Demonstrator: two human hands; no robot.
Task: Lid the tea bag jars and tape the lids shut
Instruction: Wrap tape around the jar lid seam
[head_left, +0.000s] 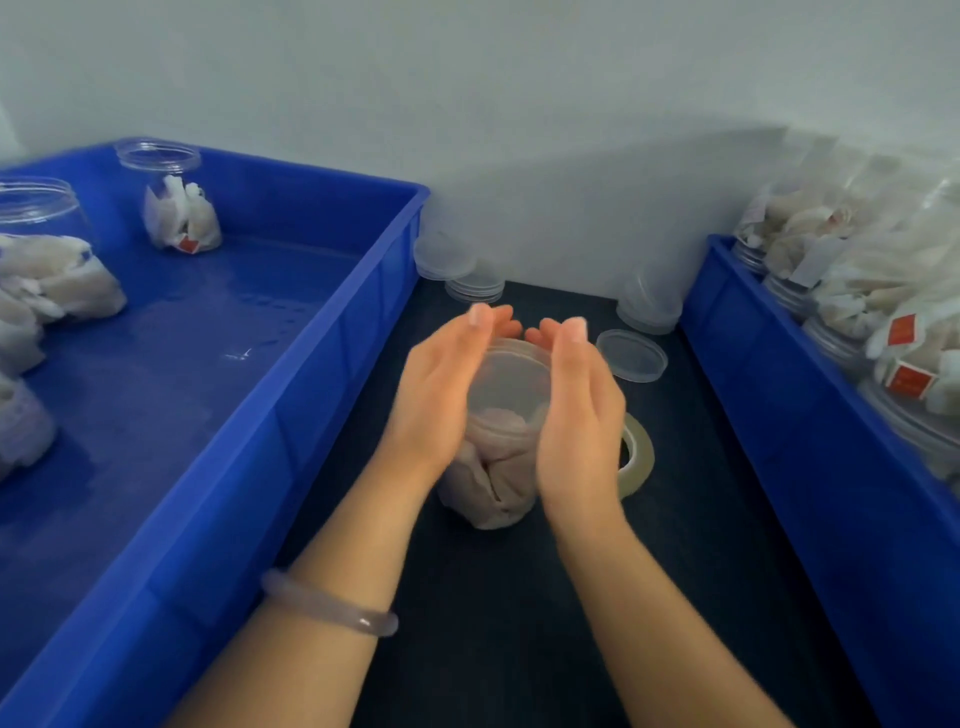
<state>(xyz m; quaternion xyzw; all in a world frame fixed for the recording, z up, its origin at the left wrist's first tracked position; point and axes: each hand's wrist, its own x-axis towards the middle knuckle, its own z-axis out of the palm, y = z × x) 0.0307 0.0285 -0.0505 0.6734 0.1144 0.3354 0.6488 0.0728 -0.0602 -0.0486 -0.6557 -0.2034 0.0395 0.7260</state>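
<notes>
A large blue crate (260, 467) sits along the left of the dark surface (493, 597), a second blue crate (805, 441) lines its right side, and a pale wall (519, 104) rises behind both.

The left hand (441, 384) and right hand (576, 410), fingers straight, flank the top of the jar (498, 473) on the counter (493, 623); a tape roll (638, 457) lies just right of the jar

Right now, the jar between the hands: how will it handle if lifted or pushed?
Probably light for its size: the jar is clear plastic stuffed with tea bags. Likely slippery, as its wall looks smooth. It looks taller than wide and stands upright, so a push near its top could tip it.
</notes>
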